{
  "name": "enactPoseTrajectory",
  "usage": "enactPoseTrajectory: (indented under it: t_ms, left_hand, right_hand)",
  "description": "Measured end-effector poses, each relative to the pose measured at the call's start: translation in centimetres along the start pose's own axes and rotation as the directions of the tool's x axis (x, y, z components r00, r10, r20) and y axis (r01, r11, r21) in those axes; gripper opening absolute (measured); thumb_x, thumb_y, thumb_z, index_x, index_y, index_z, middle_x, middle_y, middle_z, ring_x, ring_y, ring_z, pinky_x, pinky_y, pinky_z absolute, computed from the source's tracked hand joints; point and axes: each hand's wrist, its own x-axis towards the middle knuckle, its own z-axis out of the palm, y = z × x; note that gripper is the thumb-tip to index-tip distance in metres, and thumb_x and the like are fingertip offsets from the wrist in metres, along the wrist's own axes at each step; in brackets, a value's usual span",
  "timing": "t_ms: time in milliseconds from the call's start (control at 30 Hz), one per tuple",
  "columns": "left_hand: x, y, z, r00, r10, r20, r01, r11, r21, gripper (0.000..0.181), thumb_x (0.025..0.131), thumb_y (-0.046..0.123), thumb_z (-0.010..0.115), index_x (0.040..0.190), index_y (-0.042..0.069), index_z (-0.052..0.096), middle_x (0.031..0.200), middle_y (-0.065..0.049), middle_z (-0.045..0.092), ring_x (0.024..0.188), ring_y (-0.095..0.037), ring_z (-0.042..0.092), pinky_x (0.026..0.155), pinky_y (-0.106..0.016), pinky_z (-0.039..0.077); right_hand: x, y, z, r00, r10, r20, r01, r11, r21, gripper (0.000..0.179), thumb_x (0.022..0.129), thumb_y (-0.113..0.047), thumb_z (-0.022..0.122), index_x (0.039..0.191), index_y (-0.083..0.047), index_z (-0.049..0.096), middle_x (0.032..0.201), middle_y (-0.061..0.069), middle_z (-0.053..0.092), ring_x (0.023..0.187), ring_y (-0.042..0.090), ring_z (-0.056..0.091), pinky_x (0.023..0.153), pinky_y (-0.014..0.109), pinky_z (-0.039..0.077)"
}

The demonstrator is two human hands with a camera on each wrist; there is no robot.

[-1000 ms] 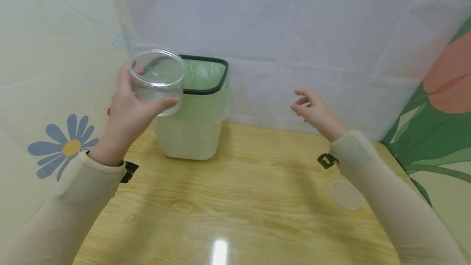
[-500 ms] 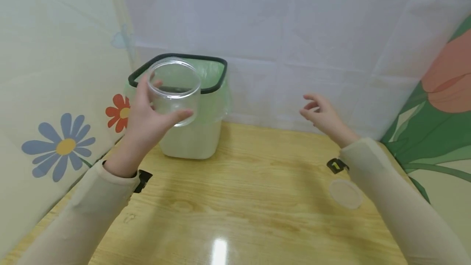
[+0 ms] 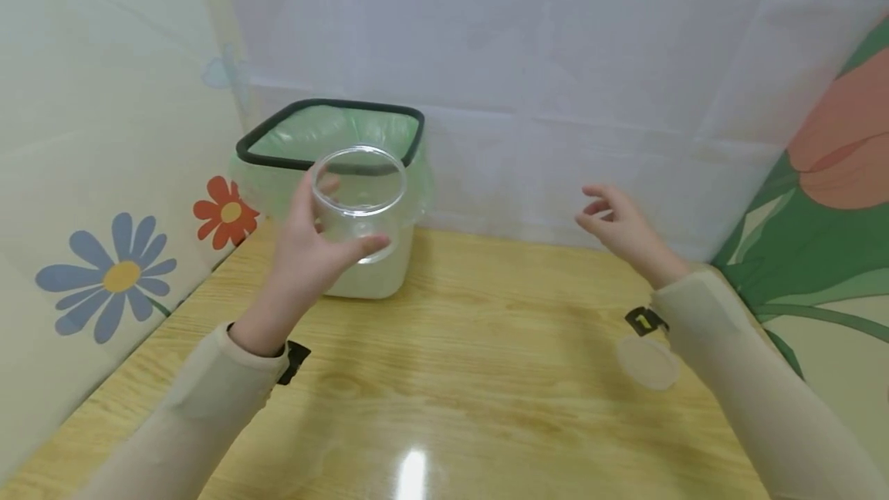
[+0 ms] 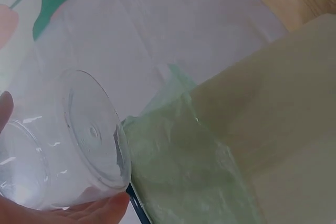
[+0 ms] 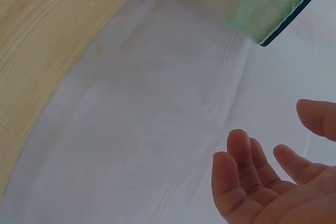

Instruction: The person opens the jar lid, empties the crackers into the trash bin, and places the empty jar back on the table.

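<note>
A clear, round plastic jar (image 3: 359,224) is gripped by my left hand (image 3: 295,265), with the thumb on its near side and the fingers around the far side. The jar's open rim faces up toward the head camera, and nothing shows inside. It overlaps the front of a cream trash bin (image 3: 375,278) in this view. In the left wrist view, the jar's base (image 4: 94,129) appears beside the bin's green liner (image 4: 178,156). My right hand (image 3: 620,224) hovers in the air at the right, fingers loosely bent, holding nothing.
The bin has a black rim (image 3: 264,133) and stands at the back left of the wooden table (image 3: 472,376). A pale round disc (image 3: 647,363) lies on the table by the right sleeve. A white cloth backdrop (image 3: 486,45) and flower-patterned side sheets (image 3: 833,253) enclose the table.
My left hand has carried the jar to the right and down, from over the bin's left rim to before its front. My right hand has drifted slightly right and down.
</note>
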Motion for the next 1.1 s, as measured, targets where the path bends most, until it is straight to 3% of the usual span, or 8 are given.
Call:
enactPoseTrajectory:
  t_ms: [167,500,867,1100]
  left_hand:
    - [-0.4,-0.1,0.8,1.000,0.006,0.030,-0.006,1.000,-0.004,0.109,0.071,0.023,0.089,0.154,0.016,0.018,0.150,-0.010,0.038,0.131,-0.033,0.038,0.104,-0.054,0.034]
    - [-0.7,-1.0,2.8,0.994,-0.043,0.098,0.047,0.998,-0.040,0.109,0.068,0.020,0.090,0.152,0.012,0.022,0.147,-0.012,0.041,0.122,-0.035,0.043,0.100,-0.050,0.037]
    - [-1.3,-3.2,6.1,0.961,-0.137,0.238,0.167,0.980,-0.108,0.104,0.070,0.015,0.089,0.148,0.002,0.021,0.145,-0.019,0.040,0.133,-0.038,0.037,0.108,-0.052,0.031]
    - [-1.6,-4.3,7.7,0.949,-0.178,0.259,0.210,0.972,-0.102,0.097,0.071,0.014,0.088,0.143,0.000,0.025,0.144,-0.018,0.037,0.129,-0.038,0.038,0.103,-0.052,0.035]
  right_hand:
    - [-0.4,0.4,-0.1,1.000,0.005,-0.006,-0.005,1.000,0.001,0.059,0.101,-0.018,0.053,0.150,0.002,0.026,0.131,0.030,0.046,0.113,0.043,0.048,0.093,0.053,0.044]
    - [-1.5,1.0,-0.4,1.000,0.018,-0.001,-0.018,0.999,-0.047,0.058,0.101,-0.020,0.052,0.150,0.002,0.027,0.130,0.029,0.047,0.111,0.042,0.049,0.091,0.054,0.045]
    - [-2.5,2.3,-0.3,1.000,0.020,-0.001,-0.020,0.998,-0.067,0.057,0.102,-0.020,0.051,0.149,0.004,0.028,0.131,0.032,0.046,0.113,0.045,0.048,0.092,0.058,0.044]
    - [-3.3,3.3,-0.1,1.000,0.010,-0.007,-0.010,0.996,-0.086,0.057,0.102,-0.019,0.052,0.146,0.008,0.029,0.129,0.035,0.047,0.111,0.047,0.050,0.089,0.057,0.046]
